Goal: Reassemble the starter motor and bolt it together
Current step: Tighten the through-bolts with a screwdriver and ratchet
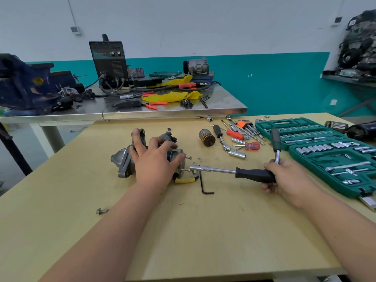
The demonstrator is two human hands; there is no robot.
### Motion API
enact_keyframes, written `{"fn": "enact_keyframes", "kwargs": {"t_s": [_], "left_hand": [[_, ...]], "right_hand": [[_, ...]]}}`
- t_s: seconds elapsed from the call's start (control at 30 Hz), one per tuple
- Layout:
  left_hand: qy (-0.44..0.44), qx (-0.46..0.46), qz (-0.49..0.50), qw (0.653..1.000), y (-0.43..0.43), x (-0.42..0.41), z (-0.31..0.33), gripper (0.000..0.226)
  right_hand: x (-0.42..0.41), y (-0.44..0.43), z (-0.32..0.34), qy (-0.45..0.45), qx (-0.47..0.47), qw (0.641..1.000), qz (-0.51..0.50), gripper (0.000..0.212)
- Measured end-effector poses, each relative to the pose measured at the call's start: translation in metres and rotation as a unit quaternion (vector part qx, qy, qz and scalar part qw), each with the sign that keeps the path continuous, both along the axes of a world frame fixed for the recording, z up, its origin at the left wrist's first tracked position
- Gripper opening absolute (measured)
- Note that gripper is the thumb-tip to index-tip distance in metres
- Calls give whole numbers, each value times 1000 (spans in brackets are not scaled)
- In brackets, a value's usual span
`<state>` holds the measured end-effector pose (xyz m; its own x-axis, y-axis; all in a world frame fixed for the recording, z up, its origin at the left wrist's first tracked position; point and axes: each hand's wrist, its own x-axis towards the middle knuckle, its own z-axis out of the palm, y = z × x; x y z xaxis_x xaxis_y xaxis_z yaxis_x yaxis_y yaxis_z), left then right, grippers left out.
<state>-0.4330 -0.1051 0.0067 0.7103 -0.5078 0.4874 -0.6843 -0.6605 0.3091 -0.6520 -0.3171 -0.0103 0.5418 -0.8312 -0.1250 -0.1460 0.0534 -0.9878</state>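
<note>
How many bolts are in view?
3: upper bolt and lower bolt stick out of the starter motor, the lower at the socket driver; loose bolt lies front-left. Others may be hidden.

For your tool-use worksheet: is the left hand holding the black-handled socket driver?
No: the right hand grips the socket driver; the left hand holds the starter motor.

One grey metal starter motor (122,159), one chrome crank socket driver (221,170), two red-handled screwdrivers (235,134), one loose black L-shaped hex key (203,188), one loose steel bolt (101,211), one copper-wound armature (207,137), one open green socket case (262,125), and two tables: a tan wooden table (183,231) and a steel table (223,102).
</note>
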Motion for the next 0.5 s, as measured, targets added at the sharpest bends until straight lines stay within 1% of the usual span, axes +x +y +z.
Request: {"fn": "enact_keyframes", "kwargs": {"t_s": [0.07,0.2,0.3,0.4,0.5], "left_hand": [[-1,-14,-14,1000,0,0,-2,40],[-36,-44,-65,996,3,2,-8,31],[-54,-23,-116,992,6,7,-9,30],[-71,32,-137,988,10,13,-9,42],[-98,74,-135,983,12,15,-10,69]], "right_hand": [[-2,2,0,2,-16,1000,7,14],[-5,8,1,16,-92,996,-5,12],[-7,16,5,10,-122,992,-16,15],[-9,22,10,11,-139,990,-28,14],[-9,24,11,2,-138,990,-34,14]]}}
